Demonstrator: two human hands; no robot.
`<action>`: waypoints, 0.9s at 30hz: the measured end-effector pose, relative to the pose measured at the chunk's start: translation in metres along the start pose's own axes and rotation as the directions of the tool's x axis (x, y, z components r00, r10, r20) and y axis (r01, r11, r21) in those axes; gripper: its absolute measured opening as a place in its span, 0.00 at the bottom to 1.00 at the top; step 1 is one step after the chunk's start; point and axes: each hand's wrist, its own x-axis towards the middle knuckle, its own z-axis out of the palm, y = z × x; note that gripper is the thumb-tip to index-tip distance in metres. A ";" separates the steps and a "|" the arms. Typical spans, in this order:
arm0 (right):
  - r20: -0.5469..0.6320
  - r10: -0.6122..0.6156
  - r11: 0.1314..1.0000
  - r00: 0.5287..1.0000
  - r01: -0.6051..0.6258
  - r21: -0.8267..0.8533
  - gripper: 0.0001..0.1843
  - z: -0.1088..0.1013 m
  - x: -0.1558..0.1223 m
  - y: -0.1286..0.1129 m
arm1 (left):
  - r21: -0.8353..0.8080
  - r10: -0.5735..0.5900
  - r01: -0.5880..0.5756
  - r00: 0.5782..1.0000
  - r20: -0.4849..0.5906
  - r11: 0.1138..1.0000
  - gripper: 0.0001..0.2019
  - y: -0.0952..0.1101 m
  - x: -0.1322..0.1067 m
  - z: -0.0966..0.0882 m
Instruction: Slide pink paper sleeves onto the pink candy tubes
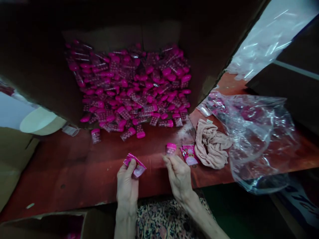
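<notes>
A pink printed packet [136, 166] is pinched between the thumb and fingers of my left hand [127, 184]. My right hand [179, 176] is closed at the lower part of a small clear bottle [170, 149] with a pink cap and pale round beads inside; its lower end is hidden by my fingers. Just right of that hand, more pink printed packets [190, 155] lie on the red-brown table [82, 169]. Beyond both hands, many similar pink-capped bottles [134, 96] are heaped in a large open cardboard box [206, 66] and spill onto the table.
A crumpled beige cloth [211, 144] lies beside the packets. Right of it, a clear plastic bag [261, 139] hangs over the table edge. A pale bowl [42, 122] stands at the left. Another cardboard box [96, 222] sits below the front edge.
</notes>
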 end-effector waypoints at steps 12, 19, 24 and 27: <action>0.326 -0.012 0.984 0.945 0.068 -0.162 0.09 0.041 0.037 -0.023 | -0.110 0.017 -0.018 1.000 -0.008 0.994 0.08 0.015 0.010 -0.007; 0.302 0.037 0.902 0.953 0.099 -0.421 0.22 0.087 0.086 -0.016 | -0.171 0.014 -0.028 0.996 -0.084 0.985 0.06 0.024 0.021 -0.012; 0.339 -0.003 0.868 0.941 0.170 -0.466 0.24 0.072 0.049 -0.002 | -0.193 -0.013 -0.010 0.993 -0.118 0.981 0.11 0.022 0.024 -0.011; 0.333 -0.035 0.869 0.942 0.194 -0.456 0.22 0.048 0.030 0.002 | -0.192 -0.032 0.010 0.993 -0.113 0.981 0.11 0.020 0.022 -0.005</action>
